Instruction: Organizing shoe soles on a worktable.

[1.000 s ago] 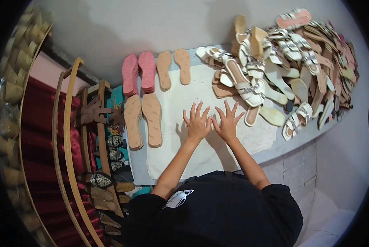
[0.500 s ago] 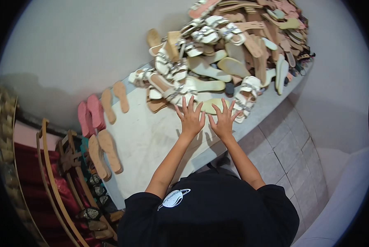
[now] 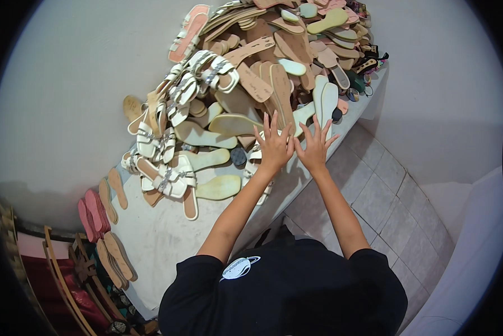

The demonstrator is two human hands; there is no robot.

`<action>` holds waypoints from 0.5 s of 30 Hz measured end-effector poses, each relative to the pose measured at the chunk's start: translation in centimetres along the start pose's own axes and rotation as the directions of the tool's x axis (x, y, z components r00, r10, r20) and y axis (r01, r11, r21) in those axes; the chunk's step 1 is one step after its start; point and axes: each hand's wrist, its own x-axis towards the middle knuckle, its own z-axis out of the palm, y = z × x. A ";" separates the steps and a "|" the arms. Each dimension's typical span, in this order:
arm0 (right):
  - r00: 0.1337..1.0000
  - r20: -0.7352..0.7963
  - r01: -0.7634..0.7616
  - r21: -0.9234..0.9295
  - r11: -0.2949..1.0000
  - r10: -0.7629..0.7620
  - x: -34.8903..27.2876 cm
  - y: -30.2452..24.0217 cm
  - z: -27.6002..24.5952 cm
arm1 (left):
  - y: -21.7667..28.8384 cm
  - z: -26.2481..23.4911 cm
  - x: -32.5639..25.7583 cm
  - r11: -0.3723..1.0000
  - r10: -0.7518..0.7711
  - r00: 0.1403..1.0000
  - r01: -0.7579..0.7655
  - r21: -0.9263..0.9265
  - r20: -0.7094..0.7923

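Observation:
Both my hands are held out side by side over the near edge of a large heap of sandals and shoe soles, fingers spread and nothing in them. My left hand (image 3: 275, 150) is over a white strappy sandal (image 3: 252, 163), partly hidden by the hand and forearm. A stack of tan insoles (image 3: 280, 92) lies just beyond its fingertips. My right hand (image 3: 315, 152) is by the table's right edge, nearest a pair of white soles (image 3: 325, 98). Left of my hands lie a pale yellow sole (image 3: 219, 187) and a white sandal with silvery straps (image 3: 170, 176). Whether either hand touches anything, I cannot tell.
Pink soles (image 3: 94, 213) and tan insoles (image 3: 117, 256) lie in pairs at the left end of the white table (image 3: 170, 246). Wooden racks (image 3: 66, 274) stand beyond that end. A wall runs behind; tiled floor (image 3: 369, 185) lies to the right.
The view has turned toward the right, so the heap sits further left and lower. My hands, still spread, are now further right along the heap, near the insole stack and white soles.

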 end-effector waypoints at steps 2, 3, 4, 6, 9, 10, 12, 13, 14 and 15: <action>1.000 -0.021 0.010 -0.019 1.000 -0.011 2.0 2.6 0.1 | 0.9 1.7 2.0 1.000 0.010 1.000 -0.010 -0.009 -0.015; 1.000 -0.008 0.000 -0.050 0.999 0.000 3.0 3.7 0.4 | 1.0 2.6 3.0 1.000 0.017 1.000 -0.017 0.005 -0.006; 1.000 -0.013 -0.001 -0.047 0.999 0.001 4.1 4.7 0.8 | 1.1 3.5 4.0 1.000 0.022 1.000 -0.022 0.008 -0.007; 0.999 -0.028 -0.035 -0.058 0.998 0.033 6.1 6.3 1.7 | 1.1 5.1 5.8 0.996 0.050 0.999 -0.049 0.078 -0.011; 0.996 -0.077 -0.051 -0.059 0.997 0.046 9.8 8.2 3.4 | 1.0 7.3 8.8 0.994 0.033 0.999 -0.033 0.108 -0.003; 0.994 -0.084 -0.074 -0.062 0.995 0.069 10.9 8.7 4.0 | 1.0 7.8 9.6 0.992 0.018 1.000 -0.017 0.121 -0.005; 0.995 -0.069 -0.085 -0.096 0.992 0.078 13.0 9.5 5.1 | 1.0 8.9 10.9 0.995 0.025 0.999 -0.022 0.093 -0.025; 0.994 -0.059 -0.102 -0.130 0.986 0.095 14.0 9.7 5.7 | 0.8 9.4 11.5 0.991 0.045 0.999 -0.041 0.131 -0.022; 0.993 -0.050 -0.118 -0.165 0.979 0.111 14.9 9.9 6.3 | 0.6 9.9 12.0 0.984 0.064 0.998 -0.061 0.168 -0.017; 0.992 -0.098 -0.097 -0.175 0.980 0.081 15.7 10.1 6.9 | 0.5 10.0 12.6 0.982 0.067 0.998 -0.066 0.178 0.000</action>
